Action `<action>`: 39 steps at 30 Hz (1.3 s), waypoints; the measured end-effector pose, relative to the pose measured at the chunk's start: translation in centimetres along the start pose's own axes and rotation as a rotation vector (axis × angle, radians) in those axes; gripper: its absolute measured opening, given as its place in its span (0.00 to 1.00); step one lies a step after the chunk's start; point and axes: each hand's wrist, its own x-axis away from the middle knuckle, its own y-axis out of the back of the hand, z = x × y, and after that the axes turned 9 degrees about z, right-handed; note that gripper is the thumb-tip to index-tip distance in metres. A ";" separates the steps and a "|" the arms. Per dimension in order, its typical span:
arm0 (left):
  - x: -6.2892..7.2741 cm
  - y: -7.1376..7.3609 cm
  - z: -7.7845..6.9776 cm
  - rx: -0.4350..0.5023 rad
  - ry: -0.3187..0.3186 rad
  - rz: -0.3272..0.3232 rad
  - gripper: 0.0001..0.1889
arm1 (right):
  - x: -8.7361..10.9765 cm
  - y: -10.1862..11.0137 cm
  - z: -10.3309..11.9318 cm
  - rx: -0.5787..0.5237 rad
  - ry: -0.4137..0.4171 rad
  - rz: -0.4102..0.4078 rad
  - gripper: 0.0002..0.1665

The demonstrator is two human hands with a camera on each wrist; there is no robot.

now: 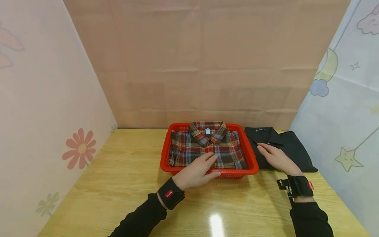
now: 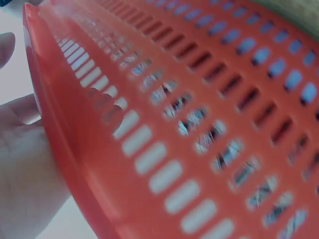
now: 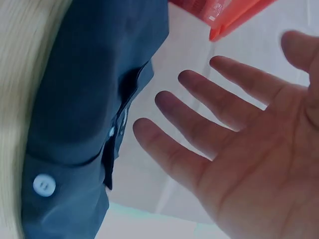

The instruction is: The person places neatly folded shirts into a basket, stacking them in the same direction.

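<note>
Right grip (image 1: 279, 160) holds nothing: its fingers are extended and slightly spread, palm down, above the black shirt (image 1: 293, 146), and the right wrist view shows a gap between them and the cloth. Left grip (image 1: 195, 171) is relaxed and holds nothing either, its fingers reaching over the near rim of the red basket (image 1: 251, 158); whether it touches that rim I cannot tell. Just beyond those fingers, inside the basket, lies the folded plaid shirt (image 1: 209, 150), collar toward the far side. The black shirt lies folded directly beneath the right grip, on the table (image 1: 127, 177), just beside the basket's right edge.

As a judgement, the black shirt should be light, soft and floppy, hard to damage but quick to lose its folds. Pinched at one corner it would likely sag open, so the better hold is a grip slid under each side edge, lifting the layers together. Its collar, a bit stiffer, makes a poor handle. The basket looks like light, fairly stiff plastic, possibly a little slick, and its rim offers the surest hold.
</note>
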 end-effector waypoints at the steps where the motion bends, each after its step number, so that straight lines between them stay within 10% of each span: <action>1: -0.2 -0.1 -0.2 -0.003 -0.012 -0.006 0.35 | 0.1 0.1 -0.2 0.007 0.001 0.000 0.39; 26: -3.3 -4.7 -7.2 -0.080 -0.384 -0.071 0.28 | 2.2 0.2 -2.9 0.032 -0.039 -0.022 0.36; 39: -5.5 -8.2 -8.3 -0.028 -0.216 0.183 0.35 | 2.8 0.3 -5.0 0.023 -0.196 0.014 0.41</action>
